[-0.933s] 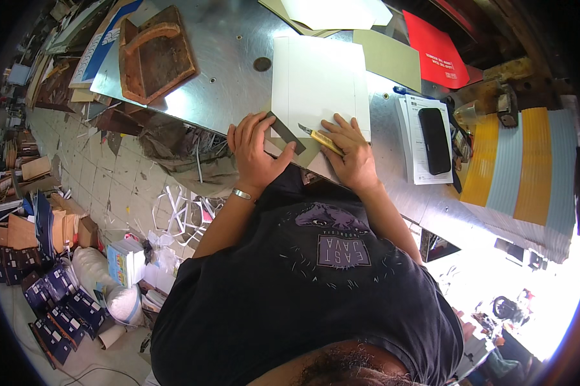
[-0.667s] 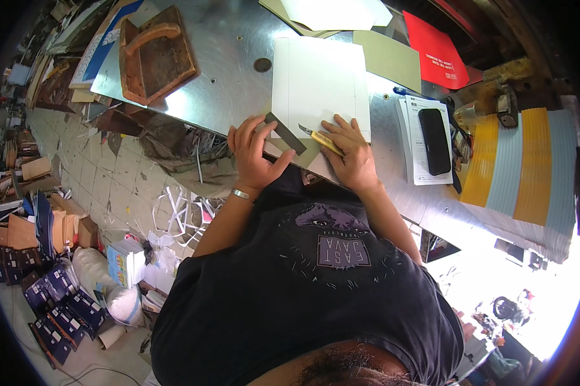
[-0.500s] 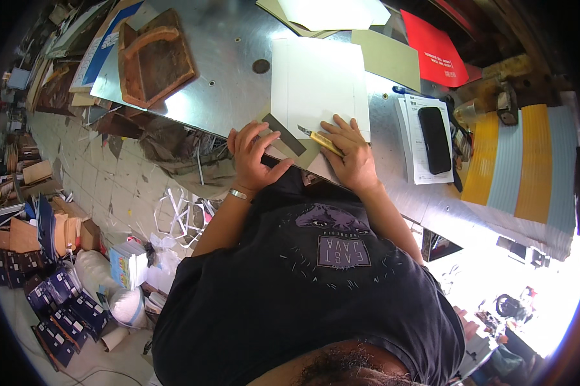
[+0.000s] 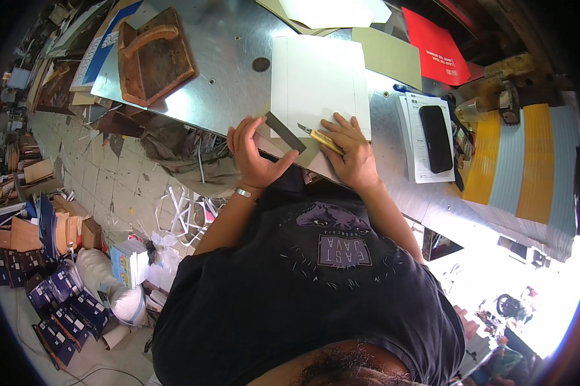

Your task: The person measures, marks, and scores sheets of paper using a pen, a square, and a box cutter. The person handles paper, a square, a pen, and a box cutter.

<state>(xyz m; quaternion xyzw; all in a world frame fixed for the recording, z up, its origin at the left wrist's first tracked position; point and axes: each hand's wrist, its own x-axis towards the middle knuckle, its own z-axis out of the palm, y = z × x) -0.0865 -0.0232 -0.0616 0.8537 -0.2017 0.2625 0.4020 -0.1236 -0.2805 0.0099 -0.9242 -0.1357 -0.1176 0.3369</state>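
My right hand (image 4: 353, 153) rests on the lower right of a white sheet (image 4: 319, 80), with a yellow utility knife (image 4: 326, 139) held under the thumb side. The knife's short blade points up and left. My left hand (image 4: 254, 153) spans a short dark metal strip (image 4: 285, 132), like a ruler, fingertips at its upper end and thumb at its lower end. This strip lies slanted across the sheet's lower left corner. Beneath the sheet, a grey-green board (image 4: 310, 149) shows at the table's near edge.
On the metal table (image 4: 238, 71) a wooden block with a handle (image 4: 155, 58) stands at left. To the right lie a black phone (image 4: 435, 138) on papers, a red folder (image 4: 436, 48) and yellow and blue stacks (image 4: 534, 161). Paper strips (image 4: 180, 215) litter the floor.
My left hand has opened out along the metal strip, its thumb now reaching the lower end. The strip has shifted slightly up. My right hand and the knife have hardly moved.
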